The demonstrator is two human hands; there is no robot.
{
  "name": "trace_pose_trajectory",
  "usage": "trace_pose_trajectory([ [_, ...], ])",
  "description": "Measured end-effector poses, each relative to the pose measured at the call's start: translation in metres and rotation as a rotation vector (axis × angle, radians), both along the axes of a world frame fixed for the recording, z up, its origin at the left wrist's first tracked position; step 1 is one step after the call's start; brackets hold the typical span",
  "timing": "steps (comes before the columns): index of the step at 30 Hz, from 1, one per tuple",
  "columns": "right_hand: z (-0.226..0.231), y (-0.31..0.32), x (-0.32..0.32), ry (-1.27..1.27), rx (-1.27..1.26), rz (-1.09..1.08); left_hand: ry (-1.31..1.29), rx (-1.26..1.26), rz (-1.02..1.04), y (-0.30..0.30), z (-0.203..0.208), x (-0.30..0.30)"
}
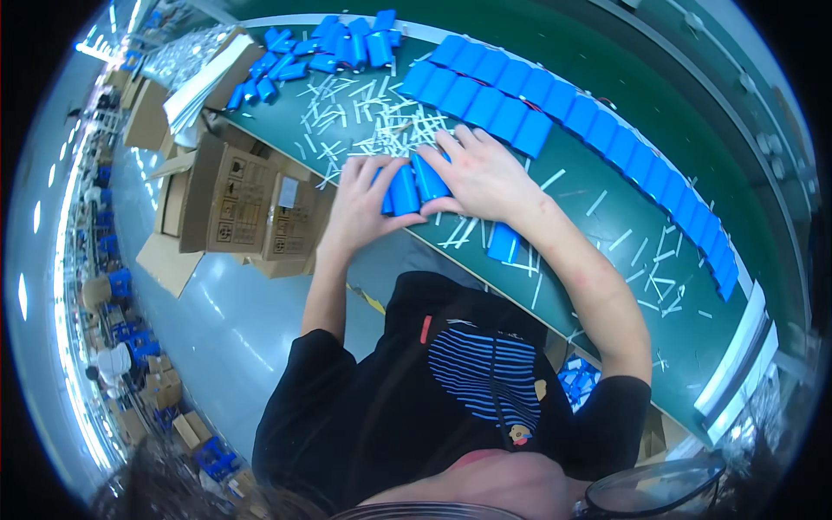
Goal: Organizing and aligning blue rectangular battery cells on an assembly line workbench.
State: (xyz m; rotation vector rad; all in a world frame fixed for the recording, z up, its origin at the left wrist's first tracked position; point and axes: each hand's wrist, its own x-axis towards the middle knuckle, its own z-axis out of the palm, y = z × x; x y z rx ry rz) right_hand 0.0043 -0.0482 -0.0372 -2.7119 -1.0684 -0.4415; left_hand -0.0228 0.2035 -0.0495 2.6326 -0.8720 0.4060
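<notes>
Blue packs (403, 192), long axes pointing away — left hand (367, 198), right hand (482, 176) clasping

The green workbench (689, 351) and cartons (243, 204) suggest a factory.

Bright white lights (23, 296) along the left, glare on the floor (212, 325), fisheye curvature toward black corners.

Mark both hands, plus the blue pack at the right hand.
Left hand (362, 199): head view, back of hand.
Right hand (487, 177): head view, back of hand.
Blue pack (429, 180): head view, visible face.
</notes>
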Motion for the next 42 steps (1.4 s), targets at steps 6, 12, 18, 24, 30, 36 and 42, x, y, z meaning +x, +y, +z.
trace_pose_trajectory([
  [6, 0.035, -0.053, -0.006, -0.028, 0.064, -0.092, -0.018, -0.144, -0.097, -0.013, 0.017, 0.019],
  [12, 0.049, -0.14, -0.06, 0.055, 0.015, -0.402, -0.037, -0.121, -0.413, -0.099, 0.041, 0.058],
  [18, 0.022, -0.167, -0.075, -0.03, 0.013, -0.637, -0.062, 0.1, -0.741, -0.202, 0.036, 0.092],
  [24, 0.026, -0.167, -0.08, -0.017, 0.078, -0.578, -0.115, 0.1, -0.711, -0.196, 0.015, 0.091],
  [30, 0.04, -0.193, -0.096, 0.325, 0.124, -0.566, -0.065, 0.088, -0.646, -0.19, 0.011, 0.089],
  [36, 0.026, -0.188, -0.091, 0.338, 0.182, -0.591, -0.077, 0.132, -0.66, -0.194, 0.009, 0.088],
  [42, 0.025, -0.177, -0.086, 0.124, 0.11, -0.579, -0.16, 0.103, -0.601, -0.198, 0.004, 0.085],
])
